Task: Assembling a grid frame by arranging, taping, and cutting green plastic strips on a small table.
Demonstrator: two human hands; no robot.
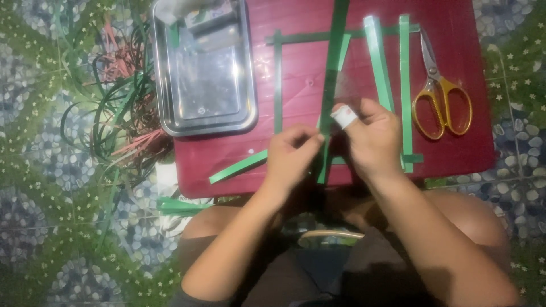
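- Lying at far left on the patterned floor [34,187]: a loose tangle of green and pink strips [116,96], curling and overlapping, just beside the left edge of the red table [455,148].
- Sitting on the far left part of the table: a steel tray [205,113], holding some blurred packets at its far end, too indistinct for telling apart.
- Resting near the near-left table edge: a short green strip [238,167], lying slantwise, its right end close to the left hand.
- Pinching with thumb and fingers closed: the left hand [290,156], gripping the long green strip [331,68] at its near part, just right of the table's middle.
- Running from the hands toward the far edge of the table: that same long strip, slightly tilted, crossing over a thin green strip lying crosswise at the far side.
- Closing on the same strip from the right: the right hand [372,139], one finger wrapped in a white bandage [344,116], touching the strip just beside the left hand's fingertips.
- Lying right of the hands: two more green strips [405,85], running near to far, one slanted, one straight.
- Resting at far right on the table: yellow-handled scissors [438,94], blades shut and pointing far, well apart from both hands.
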